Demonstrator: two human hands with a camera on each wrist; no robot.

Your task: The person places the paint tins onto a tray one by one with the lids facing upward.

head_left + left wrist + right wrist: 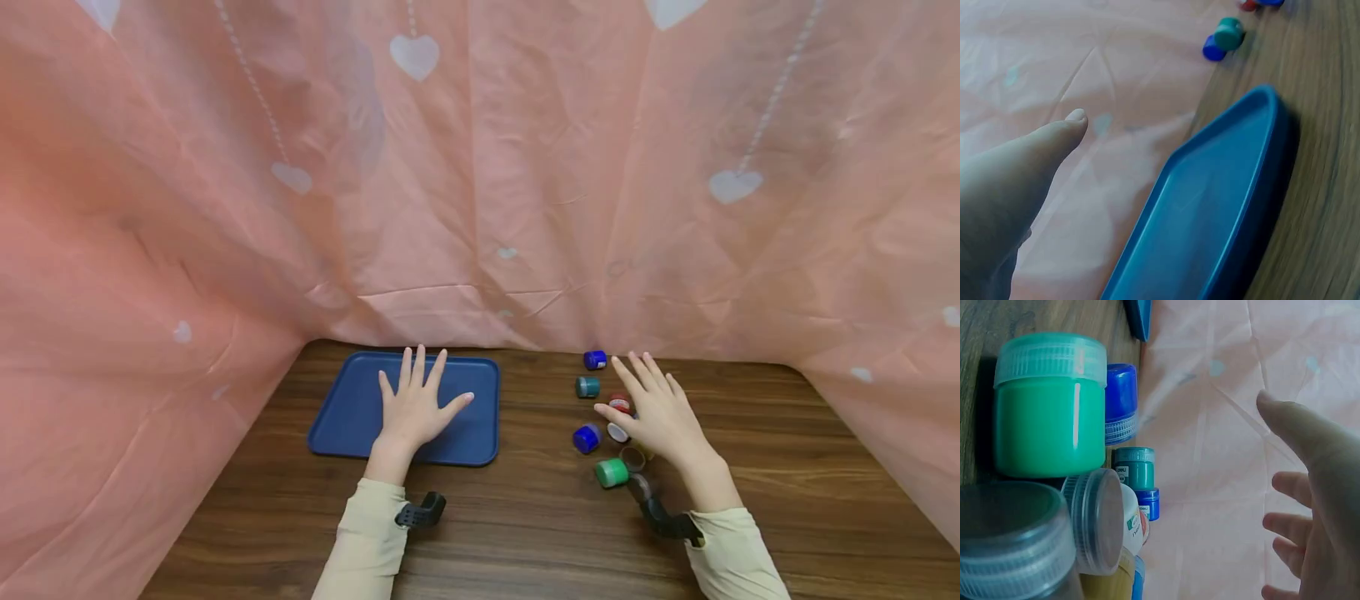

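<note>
My left hand (pixel 414 410), its fingers spread and straight, is over the blue tray (pixel 341 427) and holds nothing. In the left wrist view, its thumb (pixel 1054 147) points out beside the tray. My right hand (pixel 662 418) is spread too, palm down over a group of small paint jars, and partly hides some of them. Around its fingers are a green jar (pixel 612 473), a blue jar (pixel 587 438), a teal jar (pixel 588 387), a red jar (pixel 619 403) and a white one (pixel 618 432). Clear ribbed lids (pixel 1094 522) show in the right wrist view.
Another blue jar (pixel 595 360) lies at the table's back edge, near the pink curtain (pixel 480 208) with white hearts. Brown wooden tabletop (pixel 525 533) runs between tray and jars. A black wrist mount (pixel 422 510) sticks out from the left sleeve.
</note>
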